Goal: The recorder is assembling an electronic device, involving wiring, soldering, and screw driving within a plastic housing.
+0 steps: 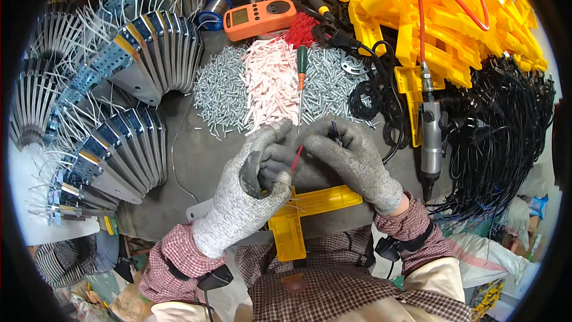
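Note:
A short, thin red wire (296,158) runs between my gloved hands. My left hand (253,167) is closed, with its thumb at the wire's lower end. My right hand (351,158) is closed in a pinch near the upper end. A dark cable end (336,132) pokes out between the right fingers, and a black cable (394,150) passes behind that hand. Whether the red wire belongs to this cable cannot be seen. Below my hands, a yellow plastic T-shaped housing (328,199) lies at the table's near edge, with thin pale wires on it.
Screws (223,86) and pale pink sleeves (271,77) lie heaped ahead, with a green-handled screwdriver (302,62) on top. An orange meter (259,19) stands behind. Curved metal plates (128,149) fill the left. Yellow housings (411,18), an air screwdriver (430,143) and black cables (506,125) crowd the right.

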Available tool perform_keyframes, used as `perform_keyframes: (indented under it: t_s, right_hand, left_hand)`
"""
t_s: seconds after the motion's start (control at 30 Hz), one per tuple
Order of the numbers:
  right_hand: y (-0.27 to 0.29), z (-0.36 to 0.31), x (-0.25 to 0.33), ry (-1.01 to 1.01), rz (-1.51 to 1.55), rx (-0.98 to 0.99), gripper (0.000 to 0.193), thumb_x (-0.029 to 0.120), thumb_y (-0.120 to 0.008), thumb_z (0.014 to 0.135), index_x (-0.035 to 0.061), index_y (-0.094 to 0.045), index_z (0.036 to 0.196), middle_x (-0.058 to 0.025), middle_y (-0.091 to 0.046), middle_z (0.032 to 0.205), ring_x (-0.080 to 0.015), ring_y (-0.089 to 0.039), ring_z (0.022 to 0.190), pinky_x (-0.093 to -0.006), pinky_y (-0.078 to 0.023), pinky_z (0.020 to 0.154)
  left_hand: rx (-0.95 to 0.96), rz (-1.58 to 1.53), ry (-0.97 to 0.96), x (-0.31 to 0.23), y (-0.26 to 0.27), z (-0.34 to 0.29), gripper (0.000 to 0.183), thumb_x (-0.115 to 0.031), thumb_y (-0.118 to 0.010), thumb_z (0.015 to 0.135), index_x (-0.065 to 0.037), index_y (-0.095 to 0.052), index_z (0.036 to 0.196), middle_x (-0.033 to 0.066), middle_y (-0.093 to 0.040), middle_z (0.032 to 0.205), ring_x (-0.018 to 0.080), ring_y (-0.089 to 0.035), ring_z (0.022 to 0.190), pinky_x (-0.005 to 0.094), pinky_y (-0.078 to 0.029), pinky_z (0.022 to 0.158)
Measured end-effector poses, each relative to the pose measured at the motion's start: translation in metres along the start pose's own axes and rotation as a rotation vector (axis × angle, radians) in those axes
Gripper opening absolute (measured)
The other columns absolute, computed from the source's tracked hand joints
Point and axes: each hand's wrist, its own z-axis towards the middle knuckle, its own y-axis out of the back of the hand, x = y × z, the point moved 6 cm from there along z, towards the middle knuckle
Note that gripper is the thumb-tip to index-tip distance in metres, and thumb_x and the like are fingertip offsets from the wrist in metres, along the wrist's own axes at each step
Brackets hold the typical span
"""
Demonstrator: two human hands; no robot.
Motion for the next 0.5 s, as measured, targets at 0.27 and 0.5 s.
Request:
perform_keyframes:
  t_s: [0.27,0.5]
  right_hand:
    - [-0.004,-0.005,0.004,0.118,-0.236,-0.092,0.011,0.012,-0.071,0.092,0.0036,-0.07,0.099,-0.01,-0.067,0.09,-0.0206,-0.067,0.08,-0.0323,-0.051,0.07]
    - [-0.015,-0.012,0.02,0.351,-0.524,-0.07,0.015,0.008,-0.075,0.086,0.0051,-0.067,0.098,-0.0113,-0.063,0.085,-0.0262,-0.065,0.073,-0.0345,-0.05,0.063]
  left_hand:
    - [-0.04,-0.332,0.231,0.018,0.005,0.013,0.019,-0.007,-0.07,0.096,0.002,-0.064,0.111,0.0071,-0.071,0.102,0.0113,-0.068,0.097,0.0264,-0.056,0.089]
    - [-0.239,-0.142,-0.066,0.012,0.013,0.001,0.015,-0.003,-0.065,0.097,0.002,-0.064,0.111,0.0066,-0.068,0.104,0.0095,-0.067,0.097,0.0242,-0.056,0.087]
